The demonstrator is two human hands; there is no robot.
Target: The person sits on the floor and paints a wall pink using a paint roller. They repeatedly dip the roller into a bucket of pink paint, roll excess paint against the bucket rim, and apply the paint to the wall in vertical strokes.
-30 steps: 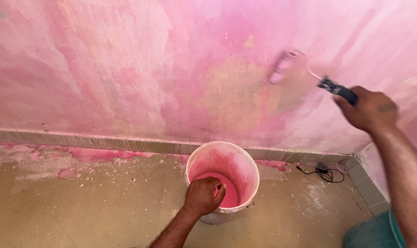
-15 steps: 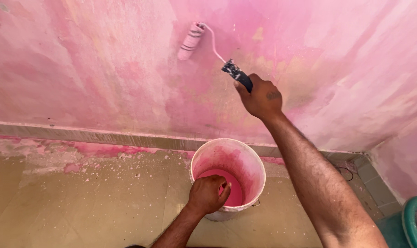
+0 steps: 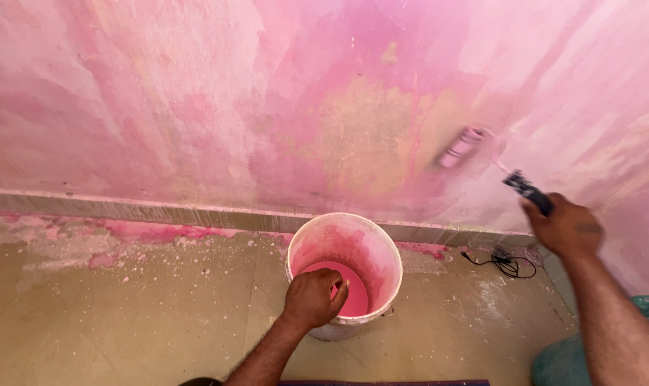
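Observation:
My right hand [image 3: 566, 227] grips the black handle of a paint roller [image 3: 464, 147]. The roller's pink-coated sleeve presses against the pink-painted wall [image 3: 267, 100], low down at the right, and looks blurred. My left hand [image 3: 311, 297] clasps the near rim of a white bucket [image 3: 376, 246] that stands on the floor below the wall. Pink paint fills the bottom of the bucket, and its inside is smeared pink.
A grey skirting strip [image 3: 160, 212] runs along the wall's foot, with pink splashes on the dusty floor [image 3: 124, 307] beneath it. A black cord [image 3: 506, 263] lies coiled on the floor at the right. A teal container [image 3: 563, 361] sits at the bottom right corner.
My right hand has swept the roller from high on the wall down and to the right. The left hand stays on the bucket rim.

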